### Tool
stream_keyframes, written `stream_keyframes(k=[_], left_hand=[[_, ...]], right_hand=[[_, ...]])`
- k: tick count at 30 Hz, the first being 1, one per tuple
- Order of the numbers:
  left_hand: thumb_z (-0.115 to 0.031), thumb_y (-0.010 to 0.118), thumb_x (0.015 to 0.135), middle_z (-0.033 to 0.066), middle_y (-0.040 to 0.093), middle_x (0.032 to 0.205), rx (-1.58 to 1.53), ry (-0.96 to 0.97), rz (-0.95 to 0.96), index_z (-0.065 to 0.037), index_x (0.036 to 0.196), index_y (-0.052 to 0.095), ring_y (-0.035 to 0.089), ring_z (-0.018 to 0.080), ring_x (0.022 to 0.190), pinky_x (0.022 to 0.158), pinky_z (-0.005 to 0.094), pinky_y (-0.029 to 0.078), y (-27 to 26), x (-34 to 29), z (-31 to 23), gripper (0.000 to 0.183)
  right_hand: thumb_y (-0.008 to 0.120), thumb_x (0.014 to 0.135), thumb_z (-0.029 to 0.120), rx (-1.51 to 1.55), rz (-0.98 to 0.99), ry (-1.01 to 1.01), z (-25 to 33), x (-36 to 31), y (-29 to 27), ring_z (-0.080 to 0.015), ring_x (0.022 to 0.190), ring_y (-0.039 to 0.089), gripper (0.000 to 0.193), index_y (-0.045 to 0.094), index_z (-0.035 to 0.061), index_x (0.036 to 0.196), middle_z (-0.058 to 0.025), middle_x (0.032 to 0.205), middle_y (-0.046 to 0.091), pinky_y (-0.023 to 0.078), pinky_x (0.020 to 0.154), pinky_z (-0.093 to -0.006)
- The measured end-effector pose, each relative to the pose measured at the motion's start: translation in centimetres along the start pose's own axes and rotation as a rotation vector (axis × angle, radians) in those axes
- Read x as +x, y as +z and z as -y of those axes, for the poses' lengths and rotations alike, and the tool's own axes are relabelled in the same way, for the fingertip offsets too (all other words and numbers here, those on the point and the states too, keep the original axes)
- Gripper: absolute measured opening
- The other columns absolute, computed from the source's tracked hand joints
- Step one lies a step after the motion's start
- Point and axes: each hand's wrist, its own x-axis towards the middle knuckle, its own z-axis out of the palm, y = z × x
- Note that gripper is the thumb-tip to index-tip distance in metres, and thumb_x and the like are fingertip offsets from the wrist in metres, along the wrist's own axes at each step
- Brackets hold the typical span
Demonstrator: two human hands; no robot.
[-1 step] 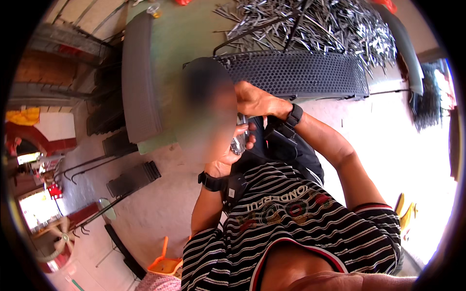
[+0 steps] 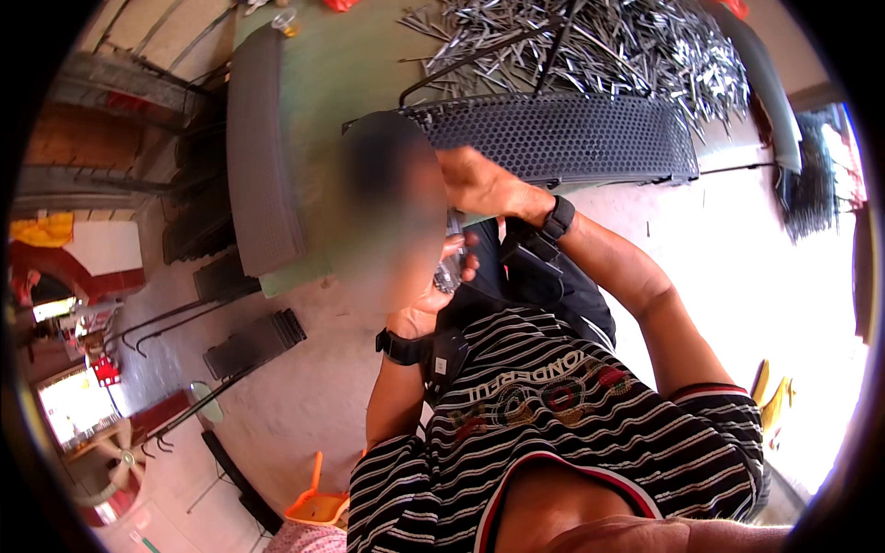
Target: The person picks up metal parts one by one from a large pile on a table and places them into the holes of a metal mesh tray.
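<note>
**Hands raised with a small clear object**

Left hand (image 2: 442,281) curls closed around a small clear glassy object (image 2: 450,269), held up near the chest. Right hand (image 2: 484,184), a black wristband (image 2: 558,218) behind it, hovers just above with fingers bent; whether it grips anything I cannot tell. Beyond them a black perforated metal panel (image 2: 562,134) fronts a heap of metal rods (image 2: 590,41) on the green worktop (image 2: 350,64).

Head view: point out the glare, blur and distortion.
Head view: floor at right is blown out by sunlight; a soft blurred patch covers part of the hands' area; fisheye bends the perforated panel and leaves a black rim; left hand and right hand stay fairly sharp.
</note>
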Motion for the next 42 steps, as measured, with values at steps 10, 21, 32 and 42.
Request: stream_keyframes(k=[10,21,32,42], left_hand=[[-0.023,0.056,0.085,0.0090,0.058,0.112,1.279,0.673,-0.438,-0.006,0.114,0.055,0.056,0.0235,0.099,0.085,0.0342,0.047,-7.2,0.8,-2.0,0.033],[0.003,0.061,0.078,0.0113,0.061,0.076,-0.152,0.527,-0.671,0.006,0.079,0.060,0.057,0.0187,0.060,0.050,0.0300,0.047,-6.0,6.3,-2.6,0.003],[0.002,0.063,0.078,0.0110,0.061,0.075,0.090,0.453,-0.621,0.004,0.084,0.059,0.060,0.0210,0.059,0.047,0.0300,0.048,-3.5,7.5,-5.7,0.007],[0.004,0.063,0.076,0.0092,0.063,0.084,0.044,0.220,-0.335,-0.003,0.100,0.059,0.063,0.0220,0.065,0.049,0.0321,0.050,-1.6,6.6,-4.4,0.025]], right_hand=[[0.060,0.085,0.020,-0.849,-1.439,-0.077,-5.1,-16.1,-19.6,-0.0332,0.121,0.042,0.052,0.042,0.0006,0.130,-0.0197,0.129,0.046,0.030,0.103,-0.0418],[0.047,0.089,0.041,-1.024,-1.561,0.401,-11.4,-16.9,-23.5,-0.0496,0.124,0.027,0.061,0.031,0.0110,0.140,-0.0372,0.136,0.019,0.029,0.100,-0.0518],[0.064,0.081,0.024,-1.038,-1.564,0.207,-8.2,-12.4,-19.5,-0.0448,0.129,0.021,0.064,0.035,0.0102,0.137,-0.0302,0.139,0.022,0.023,0.103,-0.0541],[0.057,0.085,0.005,-0.216,-0.273,-0.013,-0.1,0.7,-3.1,-0.0158,0.078,0.063,0.021,0.061,-0.0028,0.104,-0.0100,0.087,0.065,0.050,0.068,-0.0257]])
